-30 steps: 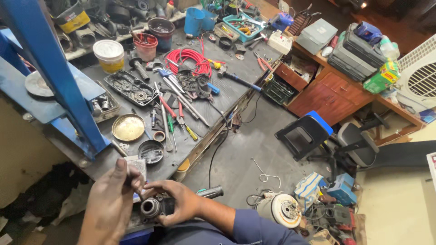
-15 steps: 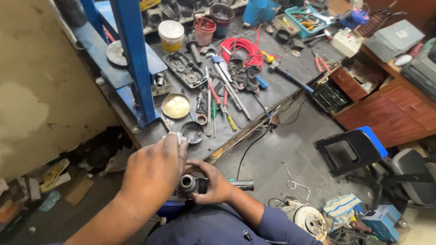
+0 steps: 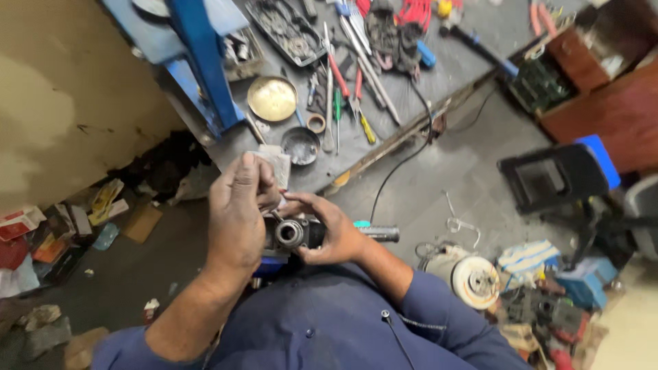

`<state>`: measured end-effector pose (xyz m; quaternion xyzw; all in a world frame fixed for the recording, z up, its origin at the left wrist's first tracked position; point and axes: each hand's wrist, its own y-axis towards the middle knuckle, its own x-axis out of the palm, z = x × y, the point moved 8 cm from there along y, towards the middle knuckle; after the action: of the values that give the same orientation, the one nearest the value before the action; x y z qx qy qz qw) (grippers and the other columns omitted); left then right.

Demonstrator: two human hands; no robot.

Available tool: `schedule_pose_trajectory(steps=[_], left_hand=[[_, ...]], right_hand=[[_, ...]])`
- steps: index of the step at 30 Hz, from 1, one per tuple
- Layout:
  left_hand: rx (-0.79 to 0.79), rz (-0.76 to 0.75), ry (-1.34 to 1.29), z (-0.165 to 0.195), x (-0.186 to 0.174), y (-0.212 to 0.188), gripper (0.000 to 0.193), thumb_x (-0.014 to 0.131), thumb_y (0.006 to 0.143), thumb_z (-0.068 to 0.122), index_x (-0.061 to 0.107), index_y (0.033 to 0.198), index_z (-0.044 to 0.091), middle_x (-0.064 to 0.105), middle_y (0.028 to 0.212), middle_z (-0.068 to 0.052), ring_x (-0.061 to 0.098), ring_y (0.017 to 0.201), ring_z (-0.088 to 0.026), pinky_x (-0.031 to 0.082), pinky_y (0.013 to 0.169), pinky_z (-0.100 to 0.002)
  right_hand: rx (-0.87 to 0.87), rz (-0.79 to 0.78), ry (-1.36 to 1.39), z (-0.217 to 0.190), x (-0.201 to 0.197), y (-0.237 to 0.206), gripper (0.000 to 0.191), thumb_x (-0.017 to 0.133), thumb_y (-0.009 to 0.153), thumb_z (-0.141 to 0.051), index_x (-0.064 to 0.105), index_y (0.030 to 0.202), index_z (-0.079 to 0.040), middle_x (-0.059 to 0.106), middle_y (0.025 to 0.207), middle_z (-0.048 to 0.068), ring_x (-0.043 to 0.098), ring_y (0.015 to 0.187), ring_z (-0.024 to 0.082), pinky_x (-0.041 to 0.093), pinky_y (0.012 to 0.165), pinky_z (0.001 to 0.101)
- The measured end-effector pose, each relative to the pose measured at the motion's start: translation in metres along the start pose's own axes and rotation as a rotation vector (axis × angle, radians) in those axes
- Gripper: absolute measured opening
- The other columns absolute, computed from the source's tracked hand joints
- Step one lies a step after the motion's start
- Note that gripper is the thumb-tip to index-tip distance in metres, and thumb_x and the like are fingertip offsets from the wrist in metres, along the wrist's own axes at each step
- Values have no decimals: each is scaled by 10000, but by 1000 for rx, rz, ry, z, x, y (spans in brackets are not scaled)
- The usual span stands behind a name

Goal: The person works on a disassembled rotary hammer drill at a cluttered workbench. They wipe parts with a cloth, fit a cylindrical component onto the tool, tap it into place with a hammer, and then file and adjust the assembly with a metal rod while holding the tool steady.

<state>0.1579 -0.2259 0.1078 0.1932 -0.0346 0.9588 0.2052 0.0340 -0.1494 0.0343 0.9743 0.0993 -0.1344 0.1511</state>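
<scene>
While the right hand wraps around the dark body of a power tool held low in front of the person's blue shirt, its fingers curl closed on the housing, just beside the round metal opening that faces up at the camera. A dark side handle sticks out from the tool past the right wrist, toward the grey floor. Above it, the left hand is closed in a pinch on a small pale piece of folded cloth or paper (which of the two cannot be told), with its fingertips down at the top of the tool's opening. Just beyond the hands lies the edge of a grey workbench, crowded with gear: a shallow brass-coloured dish, a smaller dark round lid nearest the hands, and a row of screwdrivers and pliers with red, green and yellow grips. A blue steel post rises at the bench's left end. A black cable hangs from the bench to the floor, where a round metal rotor part lies to the right.
</scene>
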Motion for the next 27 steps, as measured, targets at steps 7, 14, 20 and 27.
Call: schedule_pose_trajectory(steps=[7, 14, 20, 27], left_hand=[[28, -189, 1358, 54, 22, 1, 300, 490, 1051, 277, 687, 902, 107, 735, 780, -168, 684, 723, -419, 520, 616, -523], [198, 35, 1929, 63, 48, -2, 339, 560, 1066, 304, 652, 817, 93, 677, 719, -148, 697, 675, -340, 548, 597, -453], [-80, 331, 1678, 33, 0, -13, 373, 561, 1152, 221, 638, 835, 41, 688, 733, -84, 647, 582, -270, 510, 597, -390], [-103, 156, 1749, -8, -25, -40, 230, 612, 1072, 193, 699, 916, 48, 660, 732, -114, 670, 680, -284, 556, 803, -378]], right_hand=[[-21, 69, -206, 5, -15, -9, 922, 838, 708, -184, 431, 1526, -55, 701, 1308, 97, 678, 1249, 269, 496, 1140, 407], [-108, 39, -169, 9, -31, -3, 951, 836, 746, -202, 367, 1564, -72, 678, 1399, 53, 641, 1289, 241, 454, 1115, 377], [20, -133, -6, 18, -52, 0, 1045, 875, 851, -253, 222, 1640, -43, 624, 1500, 76, 558, 1465, 294, 398, 1249, 445], [-37, -395, 64, 32, -91, 15, 1069, 834, 877, -226, 132, 1656, -20, 560, 1561, 99, 513, 1471, 328, 374, 1264, 469]])
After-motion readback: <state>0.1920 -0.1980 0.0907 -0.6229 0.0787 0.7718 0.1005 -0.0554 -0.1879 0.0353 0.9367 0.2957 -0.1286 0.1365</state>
